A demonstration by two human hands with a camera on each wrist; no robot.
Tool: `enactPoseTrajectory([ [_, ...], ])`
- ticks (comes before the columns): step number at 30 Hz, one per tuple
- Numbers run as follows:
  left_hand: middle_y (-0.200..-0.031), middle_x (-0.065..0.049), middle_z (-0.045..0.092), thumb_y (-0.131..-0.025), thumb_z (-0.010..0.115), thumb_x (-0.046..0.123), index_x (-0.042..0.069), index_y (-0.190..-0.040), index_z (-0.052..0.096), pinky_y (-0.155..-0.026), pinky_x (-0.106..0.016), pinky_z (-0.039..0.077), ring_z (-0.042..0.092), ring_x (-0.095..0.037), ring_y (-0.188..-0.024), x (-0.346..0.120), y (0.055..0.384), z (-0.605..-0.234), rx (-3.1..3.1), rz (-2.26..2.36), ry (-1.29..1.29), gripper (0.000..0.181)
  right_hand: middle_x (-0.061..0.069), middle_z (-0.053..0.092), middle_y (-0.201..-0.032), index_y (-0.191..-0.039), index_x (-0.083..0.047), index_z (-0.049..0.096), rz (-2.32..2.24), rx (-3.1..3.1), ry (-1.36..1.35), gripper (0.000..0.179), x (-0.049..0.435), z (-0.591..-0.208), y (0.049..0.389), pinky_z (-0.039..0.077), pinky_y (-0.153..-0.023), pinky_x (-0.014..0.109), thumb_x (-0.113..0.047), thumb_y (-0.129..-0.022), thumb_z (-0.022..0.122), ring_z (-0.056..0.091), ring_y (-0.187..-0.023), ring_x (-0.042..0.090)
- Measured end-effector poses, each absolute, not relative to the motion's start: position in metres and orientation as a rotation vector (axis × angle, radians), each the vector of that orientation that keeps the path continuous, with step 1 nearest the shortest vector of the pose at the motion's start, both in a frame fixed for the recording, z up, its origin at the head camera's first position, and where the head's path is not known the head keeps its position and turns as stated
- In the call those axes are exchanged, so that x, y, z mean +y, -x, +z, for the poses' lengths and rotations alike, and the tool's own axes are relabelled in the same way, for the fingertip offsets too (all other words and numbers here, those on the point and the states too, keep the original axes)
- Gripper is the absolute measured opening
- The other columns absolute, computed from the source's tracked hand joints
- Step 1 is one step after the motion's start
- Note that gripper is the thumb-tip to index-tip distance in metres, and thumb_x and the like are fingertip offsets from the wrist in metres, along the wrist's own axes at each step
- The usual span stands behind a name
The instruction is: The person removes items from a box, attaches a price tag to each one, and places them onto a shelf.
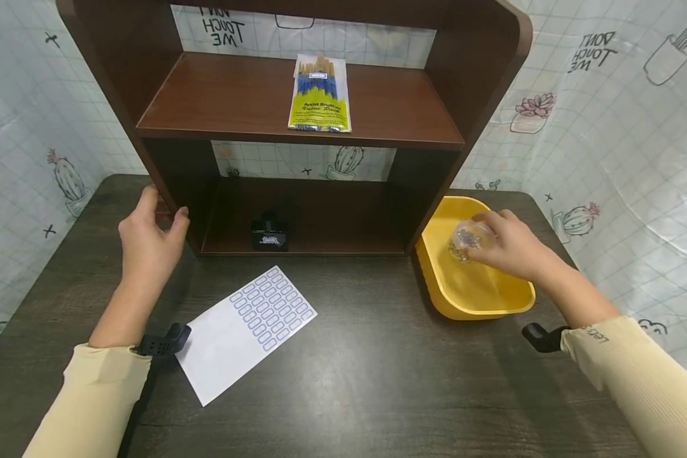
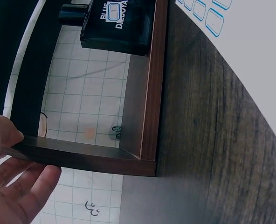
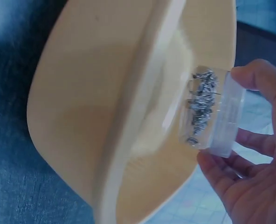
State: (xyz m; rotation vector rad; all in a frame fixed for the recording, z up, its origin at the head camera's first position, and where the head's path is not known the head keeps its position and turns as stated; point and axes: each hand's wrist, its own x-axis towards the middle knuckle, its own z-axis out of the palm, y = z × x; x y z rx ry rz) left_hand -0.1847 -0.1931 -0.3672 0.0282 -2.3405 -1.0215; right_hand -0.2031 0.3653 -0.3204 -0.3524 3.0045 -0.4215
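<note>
In the head view my right hand (image 1: 509, 245) holds a small clear plastic jar (image 1: 471, 238) over the yellow bin (image 1: 475, 296). The right wrist view shows thumb and fingers pinching the jar's whitish lid (image 3: 227, 116), with many small silvery metal pieces (image 3: 203, 102) inside; their exact kind is hard to tell. My left hand (image 1: 151, 238) grips the left side panel of a dark brown wooden shelf (image 1: 298, 135), thumb on the inner side and fingers outside, as the left wrist view (image 2: 24, 186) shows.
A pack of artist brushes (image 1: 320, 95) lies on the upper shelf board. On the lower board stands a black bottle (image 1: 270, 235) bearing a small label. A white sheet of blue-bordered labels (image 1: 223, 353) lies on the dark table (image 1: 378, 381), before the shelf.
</note>
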Motion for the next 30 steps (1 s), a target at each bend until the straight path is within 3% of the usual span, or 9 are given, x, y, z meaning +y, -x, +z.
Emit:
enactPoseTrajectory([
  [6,-0.11,-0.026,0.073,-0.102,0.062,0.012,0.001,-0.128,0.061,-0.062,0.0,0.03,0.072,-0.044,-0.096,-0.194,0.185,-0.367,-2.341,-1.019,-0.025,0.029,0.026,0.054,-0.126,-0.138,-0.001,0.056,-0.566,3.147,0.43,0.066,0.353,-0.314,0.179,0.046,-0.084,0.055,-0.031,-0.085,0.082,0.051,-0.108,0.039],
  [15,-0.11,-0.027,0.073,-0.101,0.061,0.011,0.0,-0.127,0.061,-0.062,-0.001,0.031,0.072,-0.044,-0.096,-0.193,0.185,-0.367,-2.336,-1.017,-0.027,0.028,0.014,0.057,-0.113,-0.131,-0.005,0.06,-0.687,3.256,0.775,0.062,0.313,-0.32,0.136,0.042,-0.075,0.024,-0.02,-0.076,0.084,0.052,-0.095,0.021],
  [23,-0.109,-0.027,0.073,-0.102,0.061,0.011,-0.001,-0.125,0.06,-0.061,-0.002,0.03,0.072,-0.044,-0.095,-0.191,0.185,-0.367,-2.333,-1.008,-0.03,0.026,0.004,0.056,-0.116,-0.135,-0.011,0.058,-0.632,3.124,0.94,0.064,0.273,-0.347,0.101,0.054,-0.078,0.029,-0.028,-0.079,0.085,0.052,-0.104,0.015],
  [30,-0.11,-0.027,0.074,-0.101,0.061,0.01,-0.001,-0.126,0.06,-0.063,-0.001,0.031,0.072,-0.044,-0.096,-0.191,0.184,-0.368,-2.327,-1.011,-0.035,0.027,0.005,0.056,-0.124,-0.137,-0.009,0.059,-0.64,3.022,1.003,0.066,0.25,-0.366,0.09,0.059,-0.086,0.032,-0.034,-0.082,0.087,0.058,-0.108,0.014],
])
